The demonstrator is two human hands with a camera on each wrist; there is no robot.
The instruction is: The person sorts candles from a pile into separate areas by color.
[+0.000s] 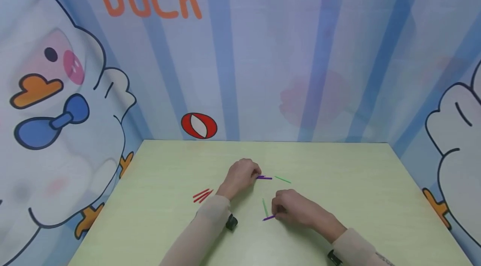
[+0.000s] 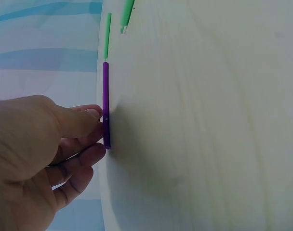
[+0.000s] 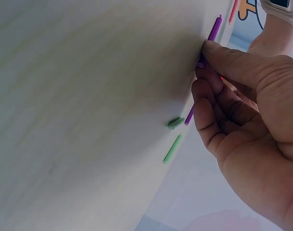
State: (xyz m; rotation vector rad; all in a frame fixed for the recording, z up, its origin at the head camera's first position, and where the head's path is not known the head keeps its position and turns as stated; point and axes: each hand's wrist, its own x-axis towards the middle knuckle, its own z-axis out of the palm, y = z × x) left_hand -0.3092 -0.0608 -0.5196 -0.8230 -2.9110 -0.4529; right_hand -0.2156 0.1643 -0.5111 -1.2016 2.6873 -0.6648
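My left hand (image 1: 240,176) is over the middle of the table, thumb and fingertips pinching a thin purple candle (image 2: 106,89) that lies along the tabletop. In the head view, two purple lengths seem to lie side by side at those fingertips. A green candle (image 1: 282,179) lies just right of them. Nearer the front, my right hand (image 1: 294,207) pinches another purple candle (image 3: 214,30) between thumb and forefinger, its free end pointing left. Beside that end lies a second green candle (image 1: 264,206), pointing away from me. The fingers partly hide both purple candles.
Several red candles (image 1: 201,197) lie grouped on the pale wooden table (image 1: 158,224), left of my left forearm. A cloth backdrop (image 1: 259,69) printed with ducks and stripes stands behind the table and along both sides.
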